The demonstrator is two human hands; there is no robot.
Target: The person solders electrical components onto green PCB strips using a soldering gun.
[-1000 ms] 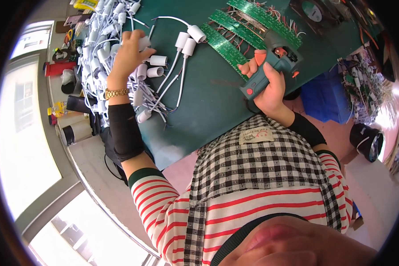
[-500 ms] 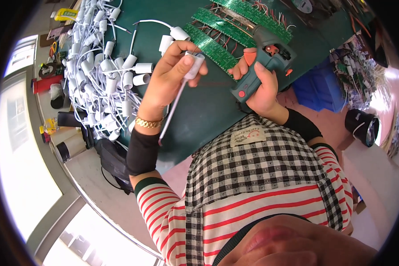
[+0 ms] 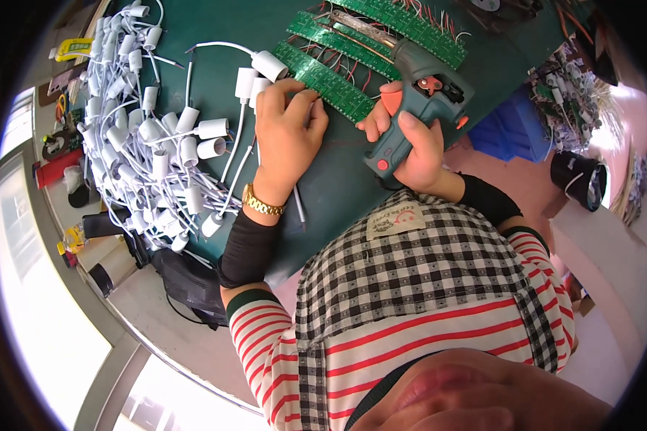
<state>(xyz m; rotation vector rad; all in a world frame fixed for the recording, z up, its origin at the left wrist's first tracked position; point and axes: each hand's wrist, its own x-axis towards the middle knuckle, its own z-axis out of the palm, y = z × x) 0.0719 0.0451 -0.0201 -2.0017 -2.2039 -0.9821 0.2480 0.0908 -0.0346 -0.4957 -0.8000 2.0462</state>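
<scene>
My right hand (image 3: pixel 418 147) grips a green soldering gun (image 3: pixel 431 97) with an orange trigger; its metal tip reaches over the circuit boards. My left hand (image 3: pixel 289 133), back upward and fingers bent, is closed round a white lamp socket (image 3: pixel 313 108), mostly hidden under the fingers. A white cable (image 3: pixel 299 205) shows below that hand, beside the wrist. Just beyond the fingers lie more white lamp sockets (image 3: pixel 269 66) with cables. The nearest strip of green circuit boards (image 3: pixel 323 82) runs between my two hands, with thin red and white wires behind it.
A big heap of white lamp sockets (image 3: pixel 151 154) with cables covers the left of the dark green table (image 3: pixel 338 172). Right of the table stand a blue bin (image 3: pixel 510 129) and a black bucket (image 3: pixel 581 179). A black bag (image 3: pixel 187 280) sits at lower left.
My left hand has turned from holding the lamp socket raised and upright to back upward, low by the other sockets. The right hand keeps the soldering gun; the view has shifted slightly.
</scene>
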